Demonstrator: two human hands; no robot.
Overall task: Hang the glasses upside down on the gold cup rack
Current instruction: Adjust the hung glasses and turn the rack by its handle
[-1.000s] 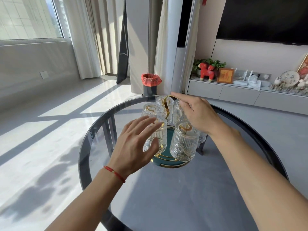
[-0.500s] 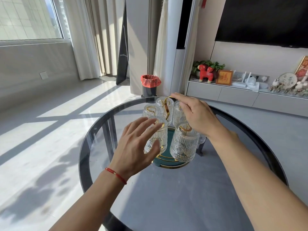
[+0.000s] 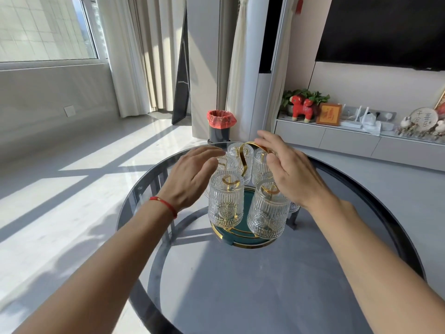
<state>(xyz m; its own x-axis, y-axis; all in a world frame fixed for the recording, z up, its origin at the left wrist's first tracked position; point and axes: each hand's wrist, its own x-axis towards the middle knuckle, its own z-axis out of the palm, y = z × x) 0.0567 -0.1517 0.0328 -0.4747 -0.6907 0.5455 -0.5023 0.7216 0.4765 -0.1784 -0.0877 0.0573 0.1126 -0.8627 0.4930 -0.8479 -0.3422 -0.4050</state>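
Note:
The gold cup rack (image 3: 243, 162) with a teal, gold-rimmed base (image 3: 240, 237) stands on the far half of the round glass table (image 3: 240, 285). Several ribbed clear glasses hang upside down on its arms, among them a front left glass (image 3: 225, 201) and a front right glass (image 3: 267, 213). My left hand (image 3: 192, 179) hovers with spread fingers just left of the glasses, touching none. My right hand (image 3: 291, 169) is on the rack's right side, fingers loosely apart, with the fingertips lying over the top of the curved gold handle. It hides part of the right-hand glasses.
The table's dark rim (image 3: 130, 208) curves around the left and right; floor shows through the glass. A black bin with a red bag (image 3: 221, 126) stands beyond the table. A low TV cabinet with ornaments (image 3: 361, 138) runs along the right wall.
My left hand has lifted off the front left glass and moved left and away. My right hand has loosened its pinch on the rack's handle and its fingers have spread.

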